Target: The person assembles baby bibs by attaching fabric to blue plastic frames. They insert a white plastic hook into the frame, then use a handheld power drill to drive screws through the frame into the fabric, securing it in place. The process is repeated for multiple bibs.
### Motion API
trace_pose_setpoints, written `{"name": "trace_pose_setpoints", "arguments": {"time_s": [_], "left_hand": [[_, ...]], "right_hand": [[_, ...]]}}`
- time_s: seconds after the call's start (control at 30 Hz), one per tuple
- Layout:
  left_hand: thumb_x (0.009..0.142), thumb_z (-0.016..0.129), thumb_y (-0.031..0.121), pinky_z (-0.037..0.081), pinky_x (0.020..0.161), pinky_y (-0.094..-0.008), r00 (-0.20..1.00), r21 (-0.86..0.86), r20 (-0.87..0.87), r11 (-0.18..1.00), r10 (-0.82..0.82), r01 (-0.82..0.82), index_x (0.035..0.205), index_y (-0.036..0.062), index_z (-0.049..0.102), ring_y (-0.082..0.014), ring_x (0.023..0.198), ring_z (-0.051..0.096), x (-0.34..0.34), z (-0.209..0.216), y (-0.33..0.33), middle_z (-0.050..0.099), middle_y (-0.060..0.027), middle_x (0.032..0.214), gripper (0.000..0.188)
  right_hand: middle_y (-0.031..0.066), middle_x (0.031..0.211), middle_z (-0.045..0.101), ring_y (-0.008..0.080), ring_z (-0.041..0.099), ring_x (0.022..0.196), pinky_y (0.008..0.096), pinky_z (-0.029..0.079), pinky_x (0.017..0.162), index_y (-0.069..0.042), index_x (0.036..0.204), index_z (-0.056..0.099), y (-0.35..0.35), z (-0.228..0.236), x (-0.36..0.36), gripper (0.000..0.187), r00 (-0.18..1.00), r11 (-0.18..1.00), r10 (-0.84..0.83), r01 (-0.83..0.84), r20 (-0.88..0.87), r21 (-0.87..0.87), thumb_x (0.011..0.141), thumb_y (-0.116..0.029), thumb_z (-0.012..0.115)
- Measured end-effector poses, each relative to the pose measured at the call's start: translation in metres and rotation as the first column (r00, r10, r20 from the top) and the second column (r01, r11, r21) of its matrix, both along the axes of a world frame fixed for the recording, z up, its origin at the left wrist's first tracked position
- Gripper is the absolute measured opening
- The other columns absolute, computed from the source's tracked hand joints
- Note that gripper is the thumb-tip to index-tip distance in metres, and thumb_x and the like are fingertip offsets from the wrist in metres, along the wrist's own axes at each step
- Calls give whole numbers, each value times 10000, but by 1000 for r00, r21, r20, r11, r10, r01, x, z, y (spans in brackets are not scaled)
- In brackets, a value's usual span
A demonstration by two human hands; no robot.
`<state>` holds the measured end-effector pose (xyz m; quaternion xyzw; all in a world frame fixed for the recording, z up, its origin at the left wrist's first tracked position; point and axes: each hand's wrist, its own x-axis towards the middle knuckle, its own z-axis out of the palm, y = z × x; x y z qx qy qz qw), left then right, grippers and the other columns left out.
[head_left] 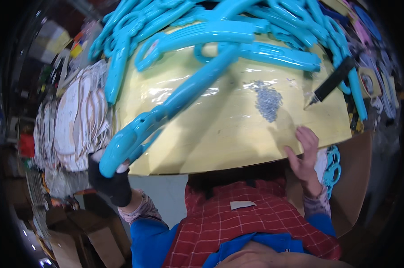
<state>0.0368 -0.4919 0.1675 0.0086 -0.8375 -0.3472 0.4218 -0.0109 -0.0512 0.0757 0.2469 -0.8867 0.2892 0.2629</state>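
My left hand (109,181), in a black glove, is closed around the looped lower end of a long turquoise plastic piece (168,106). The piece slants up and to the right over the yellow tabletop (211,145). Bare and with fingers spread, my right hand (305,154) hovers by the tabletop's front edge and holds nothing. Beyond it lies a patch of small silvery screws (268,102). A black power screwdriver (333,81) points its tip down at the tabletop, to the right of the screws.
Many similar turquoise pieces (202,33) are heaped along the far side. White layered sheets (79,120) are stacked at the left. An open cardboard box (354,178) with turquoise parts (332,167) stands at the right, and more cardboard (83,236) lies lower left.
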Motion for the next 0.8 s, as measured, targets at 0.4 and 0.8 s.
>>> {"name": "trace_pose_setpoints", "arguments": {"time_s": [0.4, 0.8], "left_hand": [[1013, 533, 312, 399, 554, -221, 684, 779, -556, -584, -472, 230, 1195, 19, 490, -81, 575, 443, 21, -75, 21, 438, 26, 737, 347], [869, 583, 102, 512, 882, -434, 815, -559, 234, 760, 529, -332, 1158, 71, 629, -359, 1008, 636, -10, -62, -225, 666, -162, 1112, 294]], "right_hand": [[97, 1358, 584, 300, 556, 1265, 522, 381, 1083, -129, 1276, 602, -157, 58, -107, 655, 857, 784, 487, -346, -166, 515, 654, -82, 801], [188, 1132, 674, 263, 663, 994, 337, 502, 877, 44, 1333, 522, -53, 131, -115, 585, 999, 988, 20, -25, 37, 153, 835, -173, 738]]}}
